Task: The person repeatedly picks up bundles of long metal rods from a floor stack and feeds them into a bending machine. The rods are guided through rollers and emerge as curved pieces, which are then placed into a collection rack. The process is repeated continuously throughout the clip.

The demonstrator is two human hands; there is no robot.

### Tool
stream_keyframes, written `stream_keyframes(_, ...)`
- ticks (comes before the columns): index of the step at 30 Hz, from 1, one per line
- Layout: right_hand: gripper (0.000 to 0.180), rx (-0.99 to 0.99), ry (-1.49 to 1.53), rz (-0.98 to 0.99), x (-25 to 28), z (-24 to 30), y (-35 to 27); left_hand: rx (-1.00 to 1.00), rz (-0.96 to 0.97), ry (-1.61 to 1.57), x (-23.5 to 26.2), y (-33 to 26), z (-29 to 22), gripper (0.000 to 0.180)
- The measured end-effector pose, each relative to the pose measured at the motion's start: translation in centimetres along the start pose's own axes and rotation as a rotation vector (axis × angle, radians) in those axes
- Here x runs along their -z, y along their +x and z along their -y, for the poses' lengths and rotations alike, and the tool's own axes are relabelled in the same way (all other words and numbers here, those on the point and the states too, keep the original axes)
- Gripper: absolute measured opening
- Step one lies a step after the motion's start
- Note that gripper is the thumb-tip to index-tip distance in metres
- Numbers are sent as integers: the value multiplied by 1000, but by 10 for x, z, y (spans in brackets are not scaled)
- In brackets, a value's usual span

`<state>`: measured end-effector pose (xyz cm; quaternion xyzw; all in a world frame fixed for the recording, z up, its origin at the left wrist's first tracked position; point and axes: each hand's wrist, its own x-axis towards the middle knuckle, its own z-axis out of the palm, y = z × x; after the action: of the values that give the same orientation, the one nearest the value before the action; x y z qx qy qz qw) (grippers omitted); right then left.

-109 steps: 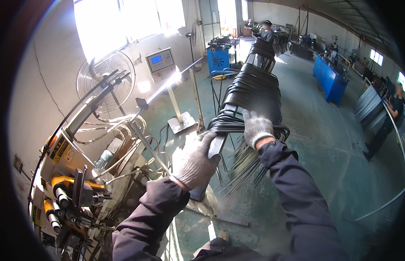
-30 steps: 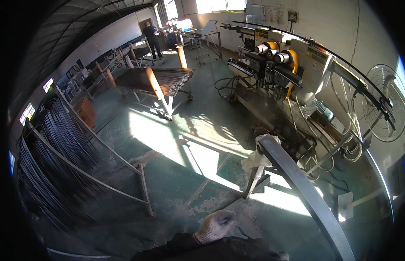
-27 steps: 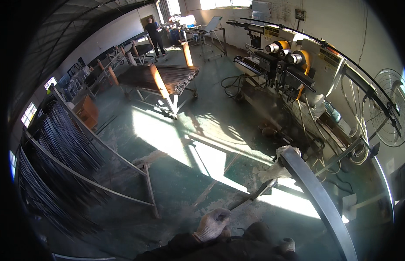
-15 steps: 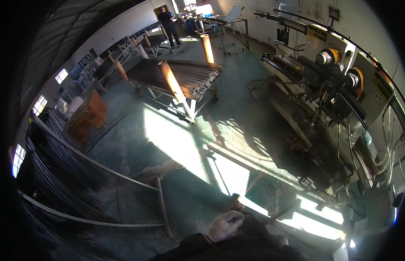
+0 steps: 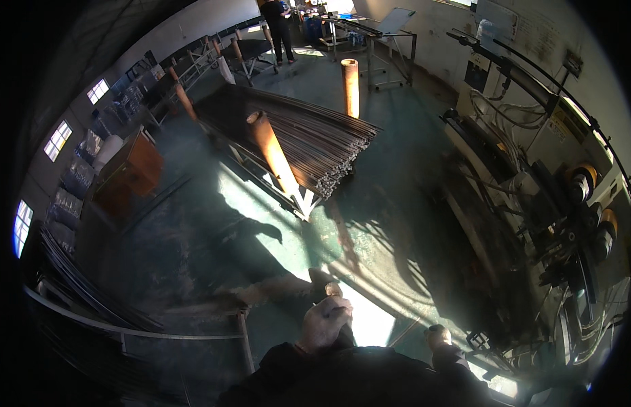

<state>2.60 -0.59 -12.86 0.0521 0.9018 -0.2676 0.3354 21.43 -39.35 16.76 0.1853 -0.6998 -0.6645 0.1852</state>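
Observation:
My left hand, in a pale work glove, is held low in front of my body. Its fingers are curled in, and nothing sticks out of them. To its right, a small rounded brownish shape at the end of a dark sleeve appears to be my right hand; its fingers are too indistinct to read. Neither hand touches a rack or machine. Ahead, a wheeled rack carries a thick layer of long dark metal rods, their ends toward me. Rust-brown upright posts stand at its corners.
At the left, a metal-framed rack holds long dark strips. Beyond it stands an orange-brown box. A machine with hoses and rollers lines the right side. Far off, a person in dark clothes stands near tables.
The rod rack looks nearer, and the machine has shifted right and down in view. My left hand has moved left and up in the picture. The left rack has slid lower.

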Motion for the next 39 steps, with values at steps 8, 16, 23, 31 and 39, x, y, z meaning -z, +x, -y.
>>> stream_keyframes(8, 60, 311, 17, -19, -7, 383, 88, -241, -257, 345, 182, 325, -61, 20)
stream_keyframes(16, 60, 666, -226, -80, -25, 681, 201, -315, -516, 991, 314, 598, -77, 26)
stream_keyframes(23, 101, 732, -537, -50, -75, 874, 362, -220, -678, 1301, 351, 707, -25, 21)
stream_keyframes(31, 74, 539, -733, 80, -155, 914, 425, -173, -646, 1401, 358, 736, -18, 23)
stream_keyframes(39, 57, 864, -621, 101, -136, 912, 442, -135, -623, 1436, 356, 741, -21, 29)
